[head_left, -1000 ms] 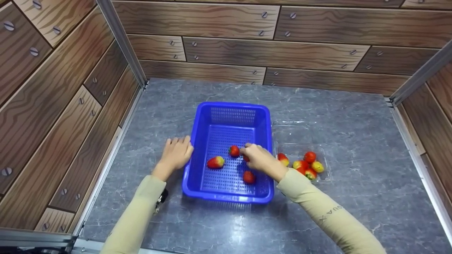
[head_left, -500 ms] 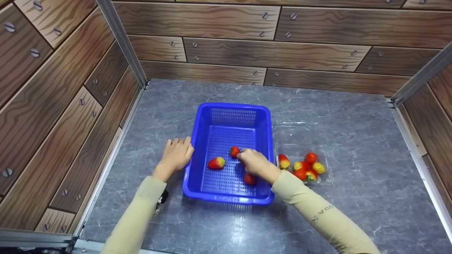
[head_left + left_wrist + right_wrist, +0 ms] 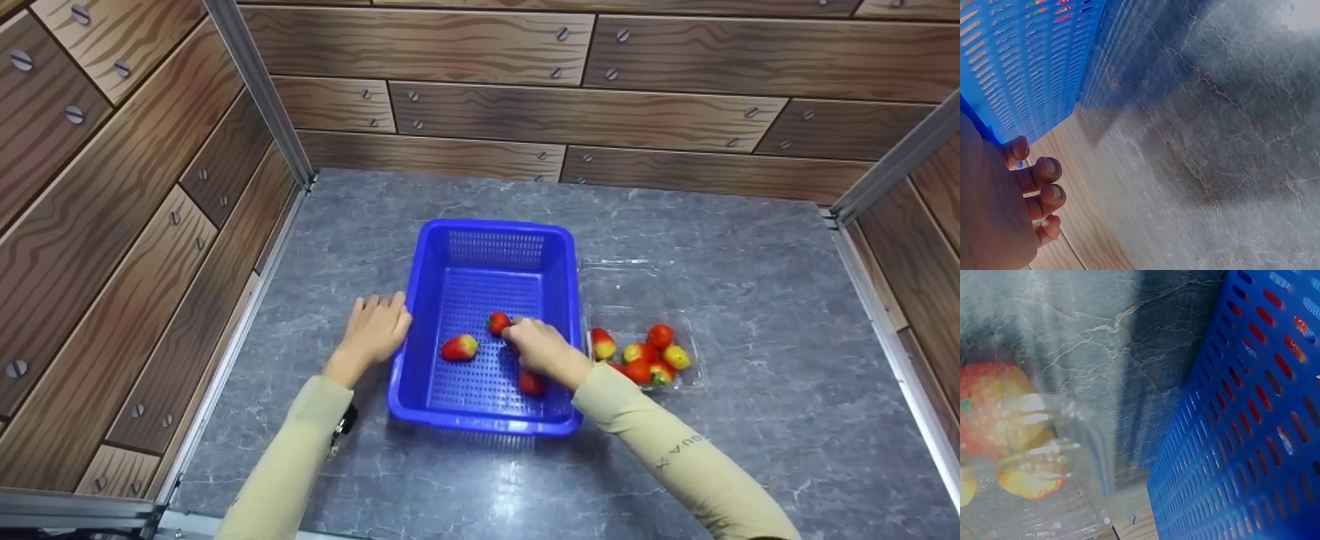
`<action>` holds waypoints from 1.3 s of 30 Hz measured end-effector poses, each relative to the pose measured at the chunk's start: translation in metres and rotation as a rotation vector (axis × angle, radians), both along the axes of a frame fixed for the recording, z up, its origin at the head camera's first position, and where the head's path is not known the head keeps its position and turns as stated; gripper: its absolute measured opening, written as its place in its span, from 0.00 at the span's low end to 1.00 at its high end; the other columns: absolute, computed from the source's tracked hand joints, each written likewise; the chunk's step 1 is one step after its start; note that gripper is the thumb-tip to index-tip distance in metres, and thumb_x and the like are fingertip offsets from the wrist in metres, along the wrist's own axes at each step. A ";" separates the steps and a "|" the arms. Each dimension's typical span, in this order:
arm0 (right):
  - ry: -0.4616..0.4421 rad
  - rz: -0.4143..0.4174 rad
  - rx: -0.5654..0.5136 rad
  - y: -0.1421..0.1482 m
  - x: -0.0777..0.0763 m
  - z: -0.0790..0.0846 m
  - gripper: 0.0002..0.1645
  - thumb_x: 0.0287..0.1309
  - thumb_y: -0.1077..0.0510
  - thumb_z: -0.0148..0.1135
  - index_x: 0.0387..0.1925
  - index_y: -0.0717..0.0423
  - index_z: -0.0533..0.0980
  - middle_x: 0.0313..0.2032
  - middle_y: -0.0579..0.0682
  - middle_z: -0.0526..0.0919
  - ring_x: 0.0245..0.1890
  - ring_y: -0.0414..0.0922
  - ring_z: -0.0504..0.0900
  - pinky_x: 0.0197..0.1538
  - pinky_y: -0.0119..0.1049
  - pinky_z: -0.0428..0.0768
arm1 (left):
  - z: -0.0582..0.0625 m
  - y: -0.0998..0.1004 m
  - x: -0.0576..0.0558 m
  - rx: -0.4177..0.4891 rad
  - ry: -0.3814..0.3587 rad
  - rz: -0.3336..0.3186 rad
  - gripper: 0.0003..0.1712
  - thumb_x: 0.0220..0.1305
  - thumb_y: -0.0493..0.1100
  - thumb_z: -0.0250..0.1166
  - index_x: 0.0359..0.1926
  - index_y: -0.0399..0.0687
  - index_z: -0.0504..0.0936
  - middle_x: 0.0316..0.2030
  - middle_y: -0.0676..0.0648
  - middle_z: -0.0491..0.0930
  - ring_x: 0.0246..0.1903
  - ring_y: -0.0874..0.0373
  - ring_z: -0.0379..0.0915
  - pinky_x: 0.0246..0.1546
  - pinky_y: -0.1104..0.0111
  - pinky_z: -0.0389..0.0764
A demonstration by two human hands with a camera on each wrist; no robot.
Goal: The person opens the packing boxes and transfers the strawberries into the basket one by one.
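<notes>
A blue plastic basket point(image 3: 555, 270) with slotted walls stands on the grey tabletop. My left hand point(image 3: 377, 328) holds its left rim, fingers curled on the outside; in the left wrist view the fingers point(image 3: 1050, 194) bend beside the slotted wall. Inside the basket my right hand point(image 3: 544, 346) pinches a strawberry that it mostly covers. Close to those fingertips lies one strawberry point(image 3: 498, 323). A red and yellow strawberry point(image 3: 459, 347) rests farther left, and another strawberry point(image 3: 532, 383) sits below the right wrist. In the right wrist view the basket wall point(image 3: 1230, 439) hides the right hand.
To the right of the basket stands a clear plastic clamshell box point(image 3: 694, 352), its lid point(image 3: 622, 274) folded back. Several red and yellow strawberries point(image 3: 639, 370) lie in it. Wood-patterned walls point(image 3: 480, 105) enclose the table, with metal posts at the corners.
My right hand has moved slightly left and lower inside the basket with its strawberry. The left hand has stayed at the rim.
</notes>
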State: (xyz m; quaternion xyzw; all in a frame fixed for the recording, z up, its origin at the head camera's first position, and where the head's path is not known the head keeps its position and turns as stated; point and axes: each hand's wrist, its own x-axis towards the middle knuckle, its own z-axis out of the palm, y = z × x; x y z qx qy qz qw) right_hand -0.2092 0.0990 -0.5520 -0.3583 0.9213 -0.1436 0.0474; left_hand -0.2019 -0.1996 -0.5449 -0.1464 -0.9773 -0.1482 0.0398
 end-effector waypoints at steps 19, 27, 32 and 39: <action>-0.011 -0.035 -0.038 0.010 -0.001 0.028 0.16 0.39 0.72 0.70 0.35 0.60 0.82 0.30 0.53 0.74 0.29 0.53 0.77 0.33 0.49 0.80 | 0.000 0.001 0.003 -0.002 -0.010 -0.001 0.15 0.75 0.44 0.41 0.43 0.40 0.72 0.37 0.37 0.80 0.40 0.37 0.73 0.43 0.48 0.64; 0.049 -0.035 -0.060 0.020 -0.006 0.053 0.21 0.39 0.69 0.69 0.42 0.60 0.82 0.38 0.56 0.80 0.35 0.58 0.83 0.37 0.51 0.82 | -0.001 0.000 0.002 0.006 -0.008 0.003 0.16 0.74 0.45 0.42 0.45 0.40 0.72 0.39 0.38 0.80 0.40 0.38 0.73 0.45 0.48 0.64; 0.035 -0.061 -0.071 0.029 -0.010 0.074 0.21 0.42 0.69 0.71 0.44 0.61 0.82 0.41 0.58 0.81 0.40 0.57 0.83 0.42 0.50 0.82 | 0.000 0.001 0.002 -0.003 -0.005 -0.006 0.14 0.74 0.44 0.43 0.44 0.40 0.72 0.37 0.38 0.80 0.40 0.38 0.74 0.43 0.48 0.64; 0.083 -0.098 -0.107 0.053 -0.021 0.095 0.20 0.44 0.67 0.70 0.44 0.61 0.82 0.41 0.58 0.82 0.39 0.58 0.83 0.41 0.52 0.82 | 0.002 0.000 0.003 0.001 0.005 -0.005 0.14 0.74 0.43 0.43 0.44 0.39 0.72 0.36 0.38 0.80 0.39 0.38 0.74 0.43 0.48 0.64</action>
